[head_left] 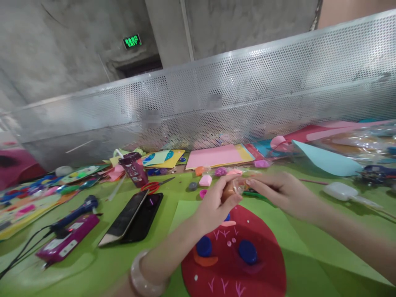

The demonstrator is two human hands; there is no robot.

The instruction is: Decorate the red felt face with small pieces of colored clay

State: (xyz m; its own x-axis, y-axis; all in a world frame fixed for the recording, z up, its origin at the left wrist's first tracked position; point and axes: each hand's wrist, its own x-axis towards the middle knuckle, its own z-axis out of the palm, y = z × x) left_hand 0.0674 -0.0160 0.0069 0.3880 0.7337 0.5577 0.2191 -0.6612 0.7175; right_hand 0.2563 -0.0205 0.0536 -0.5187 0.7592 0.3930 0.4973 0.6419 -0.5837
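Note:
Above the top of a red paper oval (266, 264), my two hands meet on a small orange-brown lump in clear plastic wrap (232, 188). My left hand (216, 204) is closed around the lump. The fingers of my right hand (276, 189) pinch together at the crinkled end of the wrap. Blue round pieces (248, 252), orange strips and pink drawn marks decorate the oval, which lies on light green paper (182, 210). A white bangle (144, 276) circles my left forearm.
Left of my arms are two phones (142, 218), red-handled scissors (154, 186), a lidded cup (134, 169), a purple power strip (69, 239) and a blue glue gun (77, 212). Small clay packets (205, 180) and coloured paper (213, 156) lie before a perforated metal screen (222, 95).

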